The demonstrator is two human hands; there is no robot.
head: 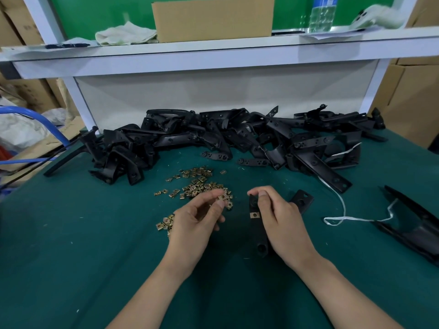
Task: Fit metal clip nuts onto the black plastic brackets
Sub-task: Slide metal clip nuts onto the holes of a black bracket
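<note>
My right hand (278,217) grips a long black plastic bracket (260,236) above the green mat, thumb and fingers curled round its upper end. One brass clip nut (254,214) sits on the bracket's side. My left hand (202,219) pinches a single clip nut (222,197) between thumb and forefinger, just left of the bracket. Loose clip nuts (194,184) lie scattered on the mat beyond and under my left hand. A big heap of black brackets (237,138) stretches across the back of the mat.
A large black plastic part (413,224) lies at the right edge, with a white string (342,210) trailing beside it. A shelf (213,53) overhead carries a cardboard box (213,19), rags and a bottle. Blue tubing (42,124) and cartons stand to the left.
</note>
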